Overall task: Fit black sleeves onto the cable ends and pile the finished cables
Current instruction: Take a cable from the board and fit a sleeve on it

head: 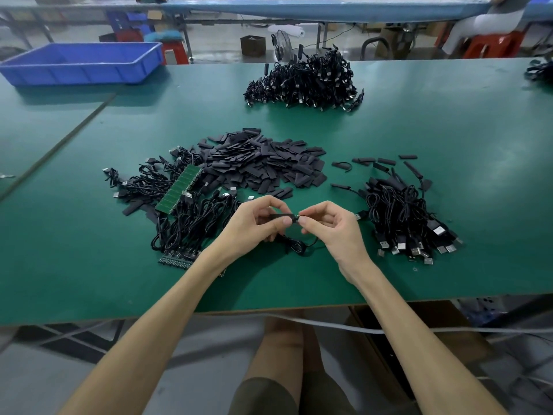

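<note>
My left hand (259, 221) pinches a black sleeve (279, 216) just above the green table. My right hand (330, 224) pinches a cable end (300, 218) right at the sleeve's mouth. That cable (294, 244) hangs down and coils on the table below my hands. Loose black sleeves (263, 163) lie heaped behind my hands. Bare cables with green circuit boards (179, 190) sprawl to the left. To the right is a pile of sleeved cables (410, 217) with USB plugs.
A bigger heap of black cables (305, 80) sits at the far middle of the table (449, 130). A blue plastic bin (80, 62) stands at the far left. A person sits on a red stool (496, 43) beyond the table. The table's front edge runs just under my forearms.
</note>
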